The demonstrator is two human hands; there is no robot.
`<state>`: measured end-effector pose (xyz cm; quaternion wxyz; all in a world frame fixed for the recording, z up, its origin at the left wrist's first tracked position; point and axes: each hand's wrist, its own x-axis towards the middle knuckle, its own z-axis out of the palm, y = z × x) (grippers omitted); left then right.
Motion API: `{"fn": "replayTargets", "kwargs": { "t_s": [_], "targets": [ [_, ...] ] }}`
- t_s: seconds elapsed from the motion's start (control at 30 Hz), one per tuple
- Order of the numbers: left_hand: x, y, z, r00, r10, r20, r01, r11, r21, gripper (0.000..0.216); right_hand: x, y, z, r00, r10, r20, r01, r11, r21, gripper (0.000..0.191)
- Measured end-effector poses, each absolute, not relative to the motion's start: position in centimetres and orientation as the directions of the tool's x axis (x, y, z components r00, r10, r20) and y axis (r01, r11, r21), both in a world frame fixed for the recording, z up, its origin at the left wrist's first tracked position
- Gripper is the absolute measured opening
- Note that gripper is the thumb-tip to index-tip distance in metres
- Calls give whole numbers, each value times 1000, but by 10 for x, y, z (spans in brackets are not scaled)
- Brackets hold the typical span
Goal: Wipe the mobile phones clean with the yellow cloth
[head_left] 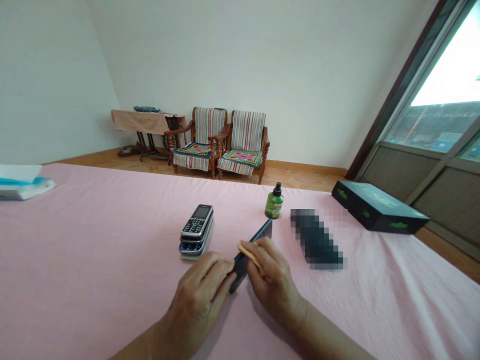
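Note:
A thin dark smartphone (240, 274) is tilted up on its edge above the pink cloth. My left hand (200, 287) is closed on its near left end, thumb and fingers pinching it. My right hand (273, 280) is closed around a tan cloth or pad (252, 256), pressed against the phone's upper edge. Left of the phone stands a stack of keypad mobile phones (197, 221), the top one with its keys facing up. Behind the hands is a small green bottle (274, 205) with a black cap. The fingertips under the phone are hidden.
A pixelated dark object (317, 240) lies right of my hands. Farther right sits a black box (378, 207) with green lettering. A white and blue packet (22, 182) rests at the left edge. Beyond the pink-covered surface (93, 250) stand two wooden armchairs (243, 132) and a side table (144, 120).

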<state>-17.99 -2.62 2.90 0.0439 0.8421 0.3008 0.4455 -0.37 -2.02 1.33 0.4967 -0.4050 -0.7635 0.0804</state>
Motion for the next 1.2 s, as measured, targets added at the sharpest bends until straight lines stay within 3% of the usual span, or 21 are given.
{"fn": "replayTargets", "kwargs": {
  "t_s": [0.4,0.67,0.97,1.2],
  "targets": [
    [-177,-24,30,404,530,746,489,-814,313,20,40,41,12,128,776,618,737,342,-582,35],
    [-177,-29,28,406,542,735,471,-814,340,23,54,38,3,85,878,470,788,230,-572,28],
    [-174,-30,26,387,525,758,468,-820,329,18,59,30,7,123,818,562,815,240,-528,20],
    [-176,-29,26,393,532,750,457,-821,343,22,49,27,17,74,729,680,722,432,-541,32]
  ]
}}
